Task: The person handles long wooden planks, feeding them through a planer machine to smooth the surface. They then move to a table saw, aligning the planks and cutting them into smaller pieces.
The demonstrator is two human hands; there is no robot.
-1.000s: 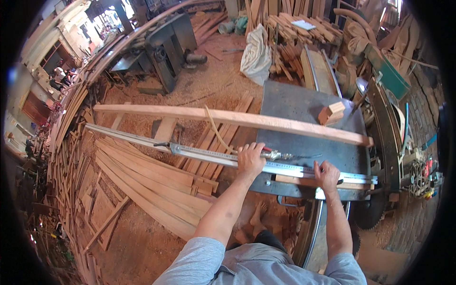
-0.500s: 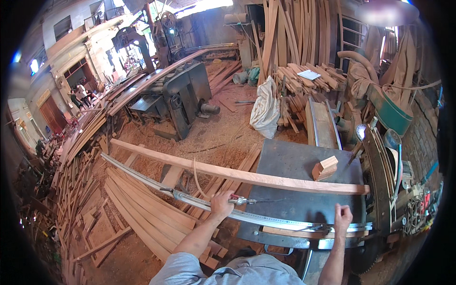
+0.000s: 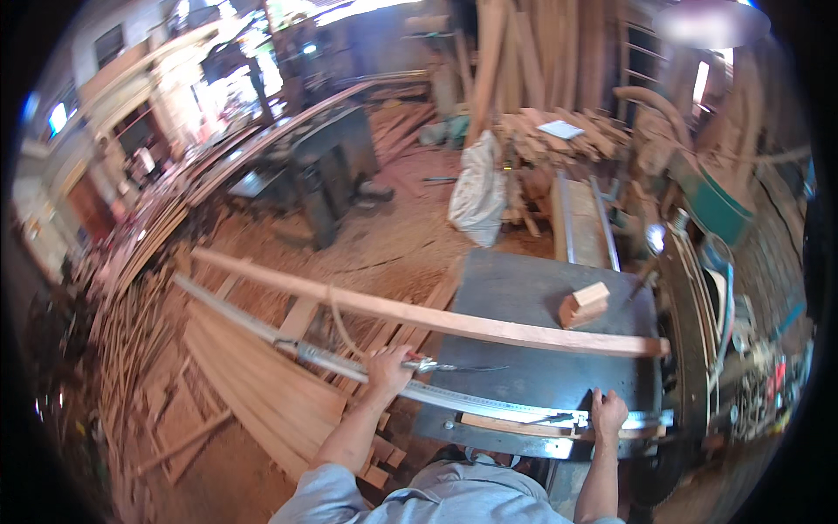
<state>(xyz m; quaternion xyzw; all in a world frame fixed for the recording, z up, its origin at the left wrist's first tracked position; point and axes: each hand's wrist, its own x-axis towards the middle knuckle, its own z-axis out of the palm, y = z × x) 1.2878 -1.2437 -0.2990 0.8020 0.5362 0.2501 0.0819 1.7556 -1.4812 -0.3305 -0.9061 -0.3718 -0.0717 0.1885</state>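
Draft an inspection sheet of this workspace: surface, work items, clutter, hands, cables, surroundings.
Surface: dark metal table, small wood blocks near its right side.
Work items: long wooden beam and scaled metal rail extend across the table, past its left edge; rail nearer the person.
Clutter: loose wood strips heaped at far left.
Hands: left hand grips a slim-nozzled tool; right hand at the rail's right end, contact unclear.
Cables: tan hose crosses the beam towards the left hand; its connection is hidden.
Surroundings: white sack and stacked wood beyond the table; green container at right; background blurred.
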